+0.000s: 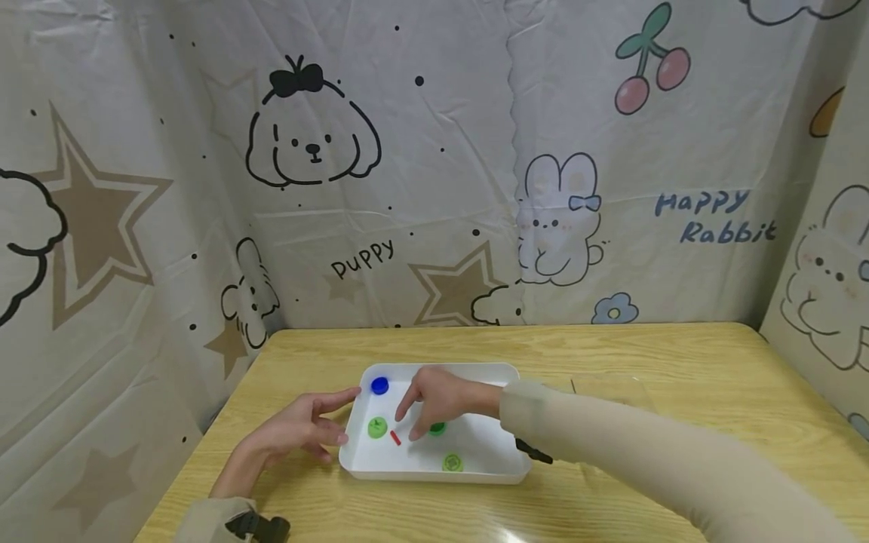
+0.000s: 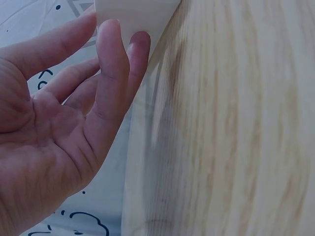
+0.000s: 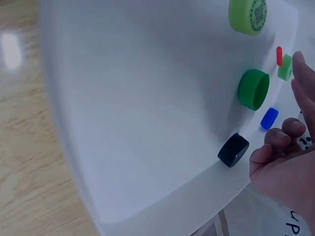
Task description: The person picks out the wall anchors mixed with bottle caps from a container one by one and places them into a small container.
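A white tray [image 1: 407,475] holds several bottle caps and a small red stick [image 1: 396,437]. My left hand [image 1: 299,426] touches the tray's left wall with its fingertips, fingers fairly straight. Over the tray hovers my right hand [image 1: 437,400], thumb and index finger spread apart above the red stick, with nothing between them; its other fingers are curled. A blue cap [image 1: 379,386] and a light green cap [image 1: 377,427] lie to the left. The dark green cap [image 3: 253,89] is partly hidden by the right hand in the head view. A yellow-green cap [image 1: 452,462] lies near the front wall.
A black cap [image 3: 233,150] shows in the right wrist view, hidden in the head view. Right of the tray, a clear flat object [image 1: 611,388] lies on the wooden table [image 1: 326,509], partly behind the right sleeve. A printed curtain [image 1: 448,151] hangs behind the table.
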`<move>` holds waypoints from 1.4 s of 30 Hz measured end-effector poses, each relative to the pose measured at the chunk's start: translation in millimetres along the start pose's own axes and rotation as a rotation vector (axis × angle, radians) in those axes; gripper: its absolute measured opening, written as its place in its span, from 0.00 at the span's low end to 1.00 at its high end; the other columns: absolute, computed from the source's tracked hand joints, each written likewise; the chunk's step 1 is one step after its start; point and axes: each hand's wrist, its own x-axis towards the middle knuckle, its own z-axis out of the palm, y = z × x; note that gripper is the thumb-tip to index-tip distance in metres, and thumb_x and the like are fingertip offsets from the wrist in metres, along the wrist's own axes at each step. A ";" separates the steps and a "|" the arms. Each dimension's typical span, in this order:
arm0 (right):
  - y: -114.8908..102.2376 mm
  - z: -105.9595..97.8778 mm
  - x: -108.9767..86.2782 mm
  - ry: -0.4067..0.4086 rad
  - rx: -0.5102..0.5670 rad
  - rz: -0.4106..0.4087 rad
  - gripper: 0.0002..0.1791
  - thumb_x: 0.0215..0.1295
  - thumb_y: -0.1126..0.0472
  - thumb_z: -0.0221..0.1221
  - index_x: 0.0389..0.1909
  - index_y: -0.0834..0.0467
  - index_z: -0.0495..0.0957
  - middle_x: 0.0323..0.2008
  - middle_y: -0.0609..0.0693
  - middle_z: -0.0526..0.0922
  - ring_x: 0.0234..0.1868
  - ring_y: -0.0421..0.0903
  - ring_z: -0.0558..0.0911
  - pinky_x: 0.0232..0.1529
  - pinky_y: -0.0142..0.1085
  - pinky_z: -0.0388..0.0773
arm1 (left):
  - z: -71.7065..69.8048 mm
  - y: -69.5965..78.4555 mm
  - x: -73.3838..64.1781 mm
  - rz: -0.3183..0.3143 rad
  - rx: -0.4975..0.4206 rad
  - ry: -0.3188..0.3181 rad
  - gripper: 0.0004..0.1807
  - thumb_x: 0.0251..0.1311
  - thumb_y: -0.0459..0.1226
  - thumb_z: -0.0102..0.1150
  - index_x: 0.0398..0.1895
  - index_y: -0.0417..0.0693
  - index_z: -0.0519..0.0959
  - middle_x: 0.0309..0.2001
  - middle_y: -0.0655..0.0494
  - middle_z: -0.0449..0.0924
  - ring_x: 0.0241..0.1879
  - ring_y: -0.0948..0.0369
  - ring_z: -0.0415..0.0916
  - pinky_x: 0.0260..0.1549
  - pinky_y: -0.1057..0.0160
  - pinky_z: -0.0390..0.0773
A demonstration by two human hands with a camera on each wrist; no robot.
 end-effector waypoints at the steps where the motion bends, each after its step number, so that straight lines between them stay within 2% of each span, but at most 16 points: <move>1: -0.1 1.4 1.0 -0.001 -0.005 -0.004 0.14 0.53 0.64 0.81 0.42 0.55 0.94 0.17 0.41 0.65 0.26 0.39 0.62 0.30 0.29 0.59 | 0.1 0.2 0.0 0.002 0.002 -0.002 0.47 0.64 0.30 0.70 0.83 0.39 0.57 0.82 0.37 0.51 0.40 0.56 0.84 0.32 0.55 0.88; 2: -0.3 2.6 2.0 -0.002 -0.007 -0.005 0.14 0.53 0.64 0.81 0.42 0.56 0.94 0.16 0.42 0.66 0.26 0.39 0.62 0.30 0.29 0.58 | 0.3 0.5 -0.2 0.004 0.003 -0.003 0.46 0.64 0.30 0.70 0.83 0.39 0.57 0.82 0.37 0.51 0.39 0.56 0.84 0.32 0.55 0.88; 5: -0.4 6.1 5.5 -0.006 -0.016 0.005 0.15 0.53 0.64 0.81 0.42 0.56 0.94 0.21 0.43 0.77 0.28 0.38 0.63 0.31 0.28 0.59 | 0.5 1.1 -0.8 0.010 0.008 -0.008 0.46 0.64 0.29 0.70 0.83 0.38 0.57 0.82 0.37 0.51 0.36 0.57 0.82 0.32 0.55 0.88; 10: 0.8 9.7 11.4 -0.015 -0.022 0.023 0.15 0.52 0.64 0.82 0.42 0.55 0.94 0.17 0.44 0.77 0.25 0.37 0.63 0.29 0.28 0.60 | -0.2 0.4 -0.2 0.015 0.018 -0.005 0.46 0.64 0.29 0.70 0.83 0.39 0.58 0.82 0.37 0.49 0.28 0.59 0.79 0.31 0.55 0.88; 14: 3.1 11.7 15.9 -0.023 -0.043 0.017 0.15 0.51 0.63 0.82 0.41 0.54 0.94 0.16 0.43 0.77 0.24 0.37 0.62 0.28 0.27 0.59 | -0.7 -0.4 0.3 0.015 0.018 -0.002 0.46 0.64 0.30 0.70 0.83 0.40 0.58 0.82 0.37 0.50 0.30 0.58 0.80 0.32 0.54 0.88; 17: 4.6 14.4 19.0 -0.029 -0.059 0.007 0.15 0.51 0.61 0.83 0.41 0.53 0.94 0.20 0.43 0.83 0.24 0.36 0.61 0.28 0.27 0.59 | -1.0 -0.3 -0.1 0.011 0.020 0.001 0.46 0.64 0.30 0.70 0.83 0.40 0.58 0.82 0.36 0.50 0.29 0.58 0.79 0.31 0.54 0.88; 21: 5.4 18.3 22.2 -0.037 -0.076 0.018 0.15 0.50 0.59 0.83 0.41 0.50 0.94 0.32 0.39 0.88 0.26 0.35 0.63 0.28 0.26 0.61 | -1.0 0.0 -0.6 0.006 0.021 0.001 0.46 0.64 0.30 0.70 0.83 0.40 0.58 0.82 0.36 0.49 0.27 0.59 0.78 0.31 0.54 0.88; 23: 4.8 19.3 22.6 -0.037 -0.079 0.032 0.15 0.50 0.59 0.84 0.40 0.49 0.94 0.38 0.37 0.89 0.28 0.34 0.66 0.29 0.26 0.63 | -1.0 0.0 -0.6 0.005 0.021 0.000 0.46 0.64 0.30 0.70 0.83 0.41 0.59 0.82 0.37 0.49 0.27 0.59 0.77 0.31 0.54 0.88; 28: 0.9 19.6 21.5 -0.034 -0.069 0.047 0.14 0.50 0.61 0.83 0.39 0.49 0.94 0.42 0.38 0.89 0.31 0.34 0.69 0.32 0.26 0.66 | -1.2 -0.3 0.1 -0.001 0.011 -0.005 0.46 0.64 0.30 0.70 0.83 0.41 0.58 0.81 0.36 0.54 0.32 0.57 0.80 0.31 0.54 0.88; 37: -2.4 21.9 20.9 -0.011 -0.073 0.039 0.13 0.50 0.62 0.83 0.37 0.49 0.95 0.42 0.39 0.89 0.37 0.34 0.74 0.38 0.26 0.70 | -1.5 -0.9 0.2 0.003 0.009 -0.006 0.47 0.63 0.31 0.70 0.83 0.41 0.58 0.81 0.37 0.52 0.37 0.55 0.82 0.31 0.54 0.88; 42: -0.7 22.8 22.2 -0.020 -0.077 0.024 0.12 0.50 0.64 0.82 0.36 0.49 0.95 0.41 0.38 0.90 0.38 0.35 0.75 0.39 0.25 0.70 | -1.5 -1.8 -0.5 0.001 0.011 -0.004 0.46 0.64 0.30 0.70 0.83 0.40 0.58 0.81 0.36 0.54 0.35 0.56 0.82 0.31 0.55 0.88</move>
